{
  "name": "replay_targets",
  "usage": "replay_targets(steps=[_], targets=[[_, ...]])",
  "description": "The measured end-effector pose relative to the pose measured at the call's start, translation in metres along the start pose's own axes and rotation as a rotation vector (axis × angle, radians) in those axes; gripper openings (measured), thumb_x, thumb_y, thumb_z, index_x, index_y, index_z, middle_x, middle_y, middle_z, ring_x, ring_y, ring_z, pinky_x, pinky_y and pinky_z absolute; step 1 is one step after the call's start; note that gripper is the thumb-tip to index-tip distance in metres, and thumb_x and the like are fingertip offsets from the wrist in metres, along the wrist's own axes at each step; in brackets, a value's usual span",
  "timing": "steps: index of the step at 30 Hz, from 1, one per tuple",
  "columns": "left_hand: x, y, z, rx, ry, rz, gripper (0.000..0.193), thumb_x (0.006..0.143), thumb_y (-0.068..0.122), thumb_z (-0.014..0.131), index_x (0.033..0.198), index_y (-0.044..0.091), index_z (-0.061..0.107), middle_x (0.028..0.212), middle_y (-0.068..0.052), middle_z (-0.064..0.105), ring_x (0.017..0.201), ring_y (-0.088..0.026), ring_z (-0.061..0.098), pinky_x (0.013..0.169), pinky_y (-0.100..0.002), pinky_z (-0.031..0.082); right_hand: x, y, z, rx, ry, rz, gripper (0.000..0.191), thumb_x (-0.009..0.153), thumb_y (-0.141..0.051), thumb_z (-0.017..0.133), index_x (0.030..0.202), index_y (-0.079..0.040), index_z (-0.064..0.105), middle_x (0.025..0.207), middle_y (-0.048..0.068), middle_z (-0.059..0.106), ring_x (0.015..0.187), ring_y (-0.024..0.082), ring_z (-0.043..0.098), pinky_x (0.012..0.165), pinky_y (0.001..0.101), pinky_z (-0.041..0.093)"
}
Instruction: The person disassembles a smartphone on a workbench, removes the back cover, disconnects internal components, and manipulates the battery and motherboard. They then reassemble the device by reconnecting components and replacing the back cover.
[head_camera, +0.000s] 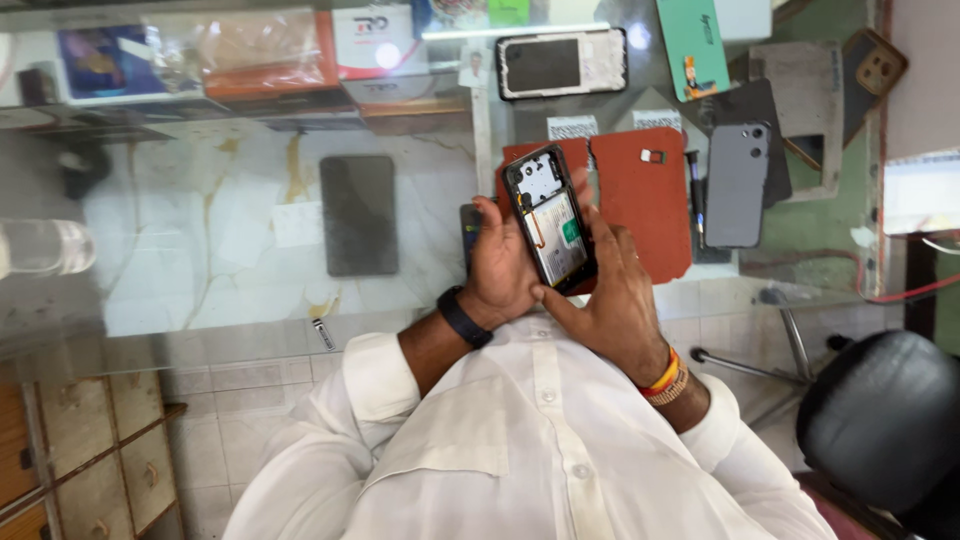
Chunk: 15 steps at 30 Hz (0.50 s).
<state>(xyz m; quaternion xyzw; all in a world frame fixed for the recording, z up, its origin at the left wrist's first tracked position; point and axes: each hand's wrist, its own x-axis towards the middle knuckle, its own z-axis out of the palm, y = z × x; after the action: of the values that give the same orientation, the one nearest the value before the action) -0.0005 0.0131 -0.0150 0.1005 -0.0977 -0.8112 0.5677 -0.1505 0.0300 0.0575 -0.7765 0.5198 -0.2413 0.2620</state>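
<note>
Both hands hold an opened phone above the glass worktop, its back cover off so that the dark frame, a white upper section, an orange flex strip and a small green part inside are exposed. The image appears upside down relative to the person, whose white shirt fills the lower middle. The left hand, which wears red and yellow thread bands at the wrist, is closed around the phone's right edge and lower end, with its thumb pressed against the bottom corner. The right hand, which wears a black wristband, cups the phone's left edge, fingers curled behind it and the thumb lying along the side. Just behind the phone, on the worktop, lie two rust-red mats, and a small metal piece sits on the right one. Beside them rests a thin dark tool, and next to it a grey phone back with two camera holes. Further off lies a white-framed phone shell, and near it a teal card. A dark rectangular slab lies well to the left of the hands. A black chair seat stands at the lower right.
</note>
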Motion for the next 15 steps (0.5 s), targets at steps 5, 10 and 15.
replay_targets(steps=[5, 10, 15], targets=[[-0.007, 0.009, 0.001, 0.19, -0.023, -0.063, 0.105, 0.095, 0.078, 0.039, 0.166, 0.003, 0.02, 0.17, -0.016, 0.028, 0.155, -0.029, 0.034, 0.13, -0.049, 0.026, -0.008, 0.015, -0.003, -0.025, 0.054, 0.063, 0.098, 0.073, -0.019, 0.087, 0.152, 0.006, 0.037, 0.122, 0.024, 0.062, 0.096, 0.033, 0.07, 0.075, 0.0386, 0.061], [-0.016, 0.037, -0.003, 0.331, -0.039, -0.062, 0.089, 0.1, 0.066, 0.041, 0.163, 0.006, 0.02, 0.164, -0.015, 0.036, 0.148, -0.029, 0.045, 0.126, -0.046, 0.035, -0.024, 0.042, -0.019, 0.09, 0.204, 0.07, 0.093, 0.081, -0.012, 0.085, 0.158, 0.005, 0.035, 0.124, 0.022, 0.066, 0.103, 0.029, 0.073, 0.087, 0.036, 0.063], [-0.032, 0.069, -0.012, 0.722, 0.099, 0.191, 0.035, 0.111, 0.022, 0.048, 0.13, -0.004, 0.061, 0.123, -0.02, 0.069, 0.115, -0.026, 0.068, 0.106, -0.041, 0.055, -0.038, 0.063, -0.041, -0.067, 0.283, 0.072, 0.093, 0.081, -0.014, 0.087, 0.157, 0.008, 0.037, 0.125, 0.023, 0.066, 0.109, 0.031, 0.073, 0.094, 0.0379, 0.063]])
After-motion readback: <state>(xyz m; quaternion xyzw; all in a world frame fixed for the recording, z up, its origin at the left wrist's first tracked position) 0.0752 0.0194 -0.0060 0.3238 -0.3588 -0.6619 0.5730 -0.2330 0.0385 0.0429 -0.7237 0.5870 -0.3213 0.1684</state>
